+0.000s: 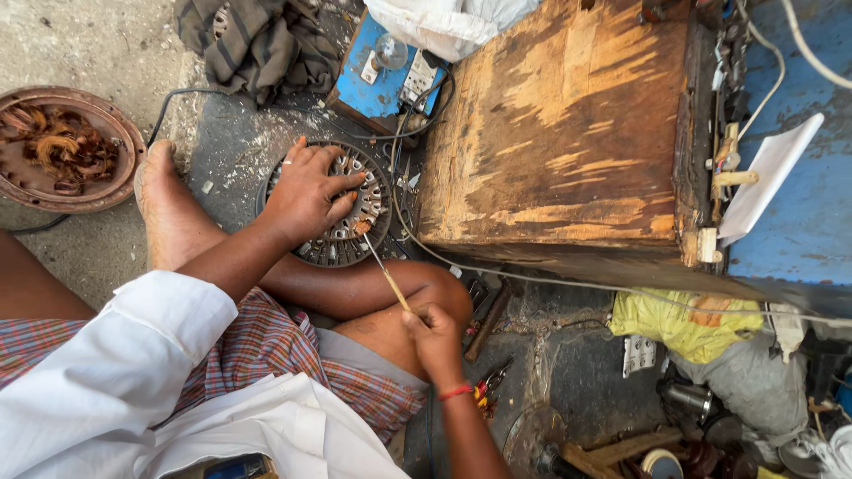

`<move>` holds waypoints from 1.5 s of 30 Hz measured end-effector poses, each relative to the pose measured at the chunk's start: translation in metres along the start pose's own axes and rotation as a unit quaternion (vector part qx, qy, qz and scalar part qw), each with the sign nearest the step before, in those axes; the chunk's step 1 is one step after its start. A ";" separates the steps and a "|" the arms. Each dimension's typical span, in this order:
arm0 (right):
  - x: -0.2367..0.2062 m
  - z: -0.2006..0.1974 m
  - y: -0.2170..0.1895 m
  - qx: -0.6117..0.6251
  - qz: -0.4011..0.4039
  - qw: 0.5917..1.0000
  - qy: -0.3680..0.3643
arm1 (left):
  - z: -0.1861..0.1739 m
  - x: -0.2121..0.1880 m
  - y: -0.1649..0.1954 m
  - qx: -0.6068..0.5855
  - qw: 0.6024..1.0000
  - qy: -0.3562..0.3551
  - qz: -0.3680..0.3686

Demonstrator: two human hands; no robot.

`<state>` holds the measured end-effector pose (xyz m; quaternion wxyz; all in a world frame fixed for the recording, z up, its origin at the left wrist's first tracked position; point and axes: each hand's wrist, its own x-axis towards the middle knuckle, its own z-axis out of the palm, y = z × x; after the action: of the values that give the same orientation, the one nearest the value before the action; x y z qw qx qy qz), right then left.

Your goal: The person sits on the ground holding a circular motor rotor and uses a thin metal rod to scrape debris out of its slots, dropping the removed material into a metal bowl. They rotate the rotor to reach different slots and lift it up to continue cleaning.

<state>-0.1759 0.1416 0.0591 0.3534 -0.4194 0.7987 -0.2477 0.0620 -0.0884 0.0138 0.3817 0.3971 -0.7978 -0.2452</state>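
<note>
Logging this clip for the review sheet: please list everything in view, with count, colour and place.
Round slotted metal motor core: one, grey, on the floor under the left hand.
Thin rod tool with pale handle: one, tip at the core's edge, held by the right hand.
Rusty round metal pan of copper wire coils: one, brown, far left.
Worn wooden box: one, tan, centre.
Blue switch board: one, above the core.
Striped cloth: one, grey, top left.
Red-handled pliers: one, floor by the right wrist.
Yellow plastic bag: one, lower right.
White paper sheet: one, right.
Left hand: fingers spread on the core.
Right hand: fingers closed on the rod.
</note>
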 end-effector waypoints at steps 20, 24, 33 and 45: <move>0.047 -0.010 -0.014 0.213 0.196 0.939 -0.186 | -0.009 0.003 -0.007 -0.014 0.999 0.038 -0.029; 0.045 -0.002 -0.026 -0.016 0.001 0.999 -0.044 | -0.012 0.002 -0.009 -0.001 0.998 0.049 -0.032; 0.043 -0.008 -0.061 -0.310 -0.282 0.903 0.096 | -0.019 0.004 0.010 -0.029 0.999 0.039 0.004; 0.048 -0.023 -0.053 -0.203 -0.161 0.966 0.003 | -0.066 -0.025 0.017 -0.063 0.990 -0.063 -0.107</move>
<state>-0.1871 0.0752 0.0929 0.2142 -0.6045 0.7553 -0.1349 0.1170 -0.0641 0.0539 0.3266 0.4395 -0.7558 -0.3591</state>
